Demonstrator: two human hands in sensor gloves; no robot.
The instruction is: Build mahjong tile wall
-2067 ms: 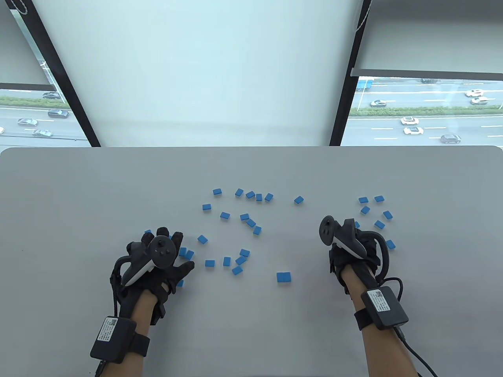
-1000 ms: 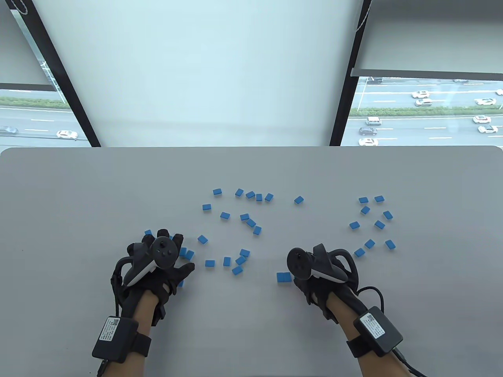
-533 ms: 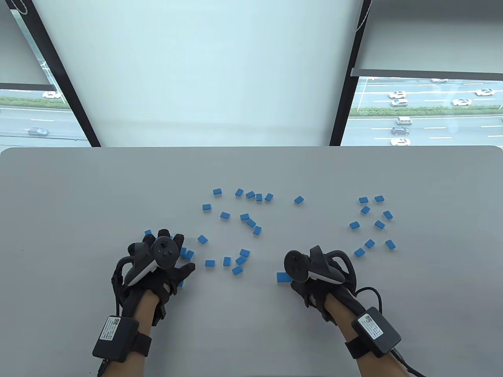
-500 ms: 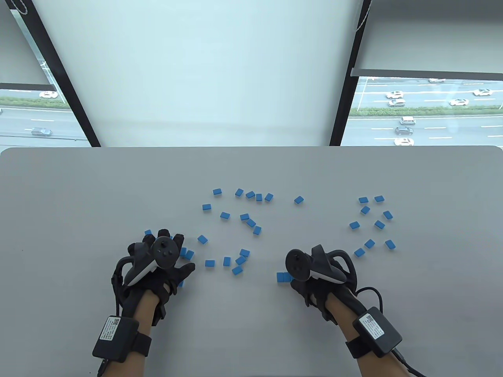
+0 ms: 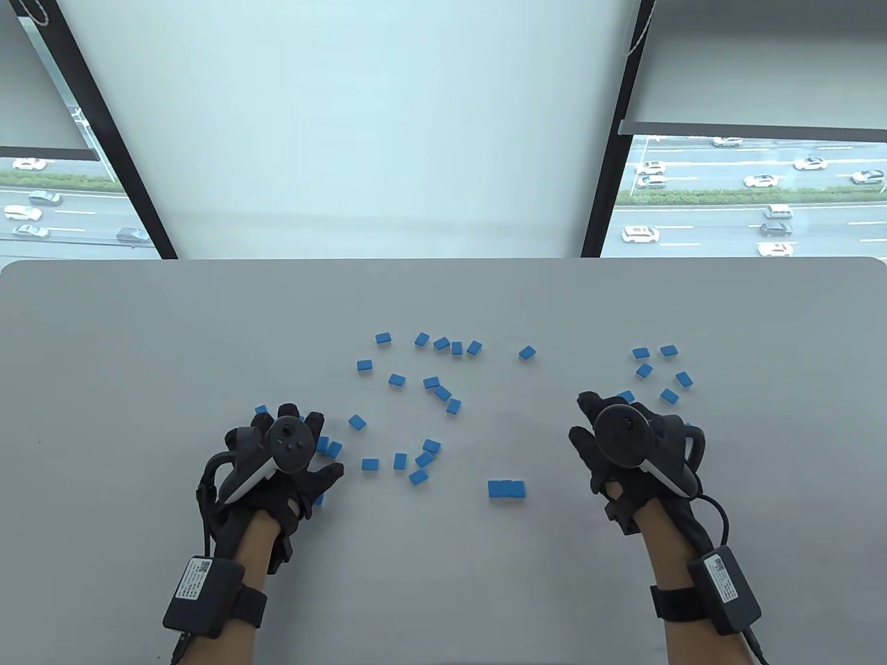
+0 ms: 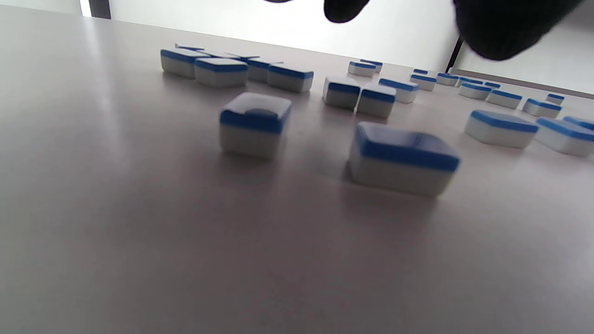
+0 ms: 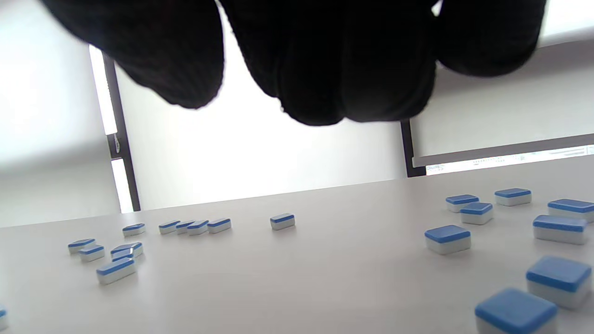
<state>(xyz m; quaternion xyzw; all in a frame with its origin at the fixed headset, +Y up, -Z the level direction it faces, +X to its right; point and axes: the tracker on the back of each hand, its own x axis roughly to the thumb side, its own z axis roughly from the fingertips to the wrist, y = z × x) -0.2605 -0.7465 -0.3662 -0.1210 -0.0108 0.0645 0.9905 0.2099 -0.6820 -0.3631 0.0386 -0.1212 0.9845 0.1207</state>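
A short row of three blue-topped tiles (image 5: 506,489) lies side by side near the table's front, between my hands. Loose tiles are scattered in a middle cluster (image 5: 431,382) and a right cluster (image 5: 669,396). My left hand (image 5: 315,450) lies flat with spread fingers over a few tiles at the left, holding none; in the left wrist view its fingertips (image 6: 506,28) hang above two near tiles (image 6: 403,157). My right hand (image 5: 585,419) hovers at the near edge of the right cluster, empty, its fingers (image 7: 343,60) loosely bent above the table.
The grey table (image 5: 138,346) ends at a far edge against a window with dark frames (image 5: 610,173). A lone tile (image 5: 527,352) sits between the middle and right clusters. Cables trail from both wrist packs at the view's bottom.
My right hand carried a tile from the right cluster to the row, set it on the right end, making three, then let go and moved back up and right. The left hand stayed still.
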